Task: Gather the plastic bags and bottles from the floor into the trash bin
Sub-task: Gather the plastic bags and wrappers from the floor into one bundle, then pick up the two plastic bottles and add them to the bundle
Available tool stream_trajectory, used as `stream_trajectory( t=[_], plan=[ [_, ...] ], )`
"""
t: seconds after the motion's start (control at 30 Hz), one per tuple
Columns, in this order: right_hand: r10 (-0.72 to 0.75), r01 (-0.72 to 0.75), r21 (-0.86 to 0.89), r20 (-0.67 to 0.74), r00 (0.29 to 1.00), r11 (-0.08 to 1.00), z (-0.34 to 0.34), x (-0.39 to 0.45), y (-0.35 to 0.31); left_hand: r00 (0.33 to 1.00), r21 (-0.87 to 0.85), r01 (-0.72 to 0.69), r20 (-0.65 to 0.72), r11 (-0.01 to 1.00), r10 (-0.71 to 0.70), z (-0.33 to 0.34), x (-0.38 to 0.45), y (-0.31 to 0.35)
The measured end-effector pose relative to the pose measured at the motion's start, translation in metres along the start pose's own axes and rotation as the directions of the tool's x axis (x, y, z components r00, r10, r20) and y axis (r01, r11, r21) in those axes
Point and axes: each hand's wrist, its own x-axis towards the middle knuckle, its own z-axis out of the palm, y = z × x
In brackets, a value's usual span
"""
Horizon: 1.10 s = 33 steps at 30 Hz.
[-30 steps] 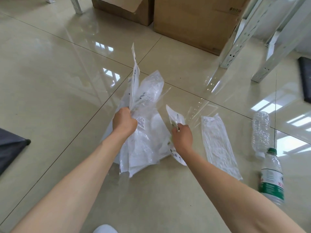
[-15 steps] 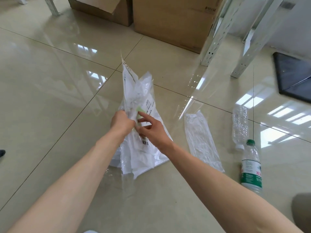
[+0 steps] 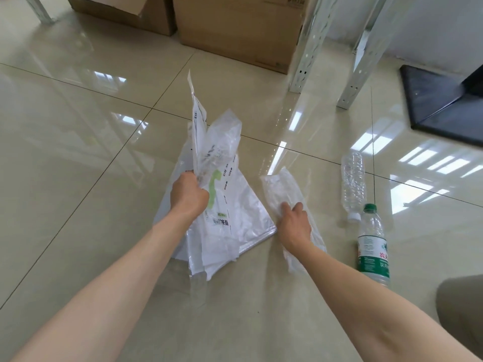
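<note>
My left hand (image 3: pixel 188 195) grips a bunch of several white and clear plastic bags (image 3: pixel 222 178), held upright with their lower ends resting on the tiled floor. To the right, my right hand (image 3: pixel 296 223) lies on a long clear plastic bag (image 3: pixel 281 186) that is flat on the floor; its fingers rest on the bag, and whether they pinch it I cannot tell. Farther right lie two bottles: a crumpled clear bottle (image 3: pixel 353 185) with a white cap, and a bottle with a green cap and green label (image 3: pixel 372 244). No trash bin is visible.
Two cardboard boxes (image 3: pixel 240 30) stand at the back. Two white metal rack legs (image 3: pixel 305 53) rise right of them. A black mat (image 3: pixel 444 100) lies at the far right. A grey-green rounded object (image 3: pixel 462 301) sits at the right edge.
My right hand passed a small bag into the bunch in my left hand, let go, then moved right and down onto the long clear bag on the floor.
</note>
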Motion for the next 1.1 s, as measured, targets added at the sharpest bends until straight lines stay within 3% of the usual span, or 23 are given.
stream_trajectory(
  t=[0.1,0.17,0.23,0.3,0.4,0.47,0.63,0.73,0.8,0.87,0.93,1.03,1.1],
  plan=[
    [0.061,-0.091,0.35,0.096,0.993,0.932,-0.01,0.014,-0.003,0.999,-0.011,-0.015,0.046,1.0,0.015,0.015,-0.005,0.006],
    [0.119,-0.175,0.622,0.13,0.984,0.763,-0.02,0.019,-0.015,0.997,0.001,-0.028,0.073,1.0,0.028,0.021,-0.009,0.011],
    [0.088,-0.147,0.787,0.118,0.989,0.6,-0.031,0.015,-0.034,0.993,0.015,-0.048,0.104,0.999,0.046,0.026,-0.014,0.019],
    [-0.001,-0.093,0.882,0.105,0.994,0.463,-0.043,0.008,-0.053,0.986,-0.026,-0.057,0.152,0.998,0.061,0.031,-0.02,0.03],
    [-0.153,-0.119,0.957,0.163,0.975,0.265,-0.057,-0.007,-0.074,0.978,-0.35,0.044,0.208,0.936,0.032,0.04,-0.028,0.045],
    [-0.191,-0.152,0.966,0.193,0.962,0.21,-0.063,-0.012,-0.074,0.977,-0.475,0.11,0.213,0.873,-0.007,0.044,-0.033,0.055],
    [-0.268,-0.083,0.947,0.171,0.948,0.311,-0.071,-0.018,-0.049,0.974,-0.487,0.107,0.226,0.867,0.007,0.054,-0.045,0.074],
    [-0.305,-0.097,0.938,0.204,0.93,0.332,-0.086,-0.023,-0.031,0.984,-0.393,0.112,0.174,0.913,-0.046,0.065,-0.047,0.08],
    [-0.282,-0.083,0.895,0.225,0.933,0.439,-0.097,-0.026,-0.014,0.99,-0.294,0.084,0.133,0.952,-0.046,0.071,-0.051,0.084],
    [-0.135,-0.049,0.761,0.178,0.975,0.647,-0.104,-0.028,0.011,0.994,-0.183,0.045,0.11,0.982,-0.025,0.076,-0.057,0.09],
    [0.12,-0.127,0.555,0.049,0.992,0.822,-0.105,-0.027,0.046,0.995,-0.102,0.008,0.101,0.995,0.002,0.078,-0.064,0.1],
    [0.45,-0.391,0.387,-0.072,0.89,0.835,-0.105,-0.03,0.105,0.993,-0.045,-0.046,0.104,0.998,0.051,0.084,-0.071,0.117],
    [0.538,-0.506,0.312,-0.02,0.843,0.804,-0.1,-0.035,0.137,0.99,-0.017,-0.069,0.125,0.997,0.07,0.09,-0.078,0.128]
  ],
)
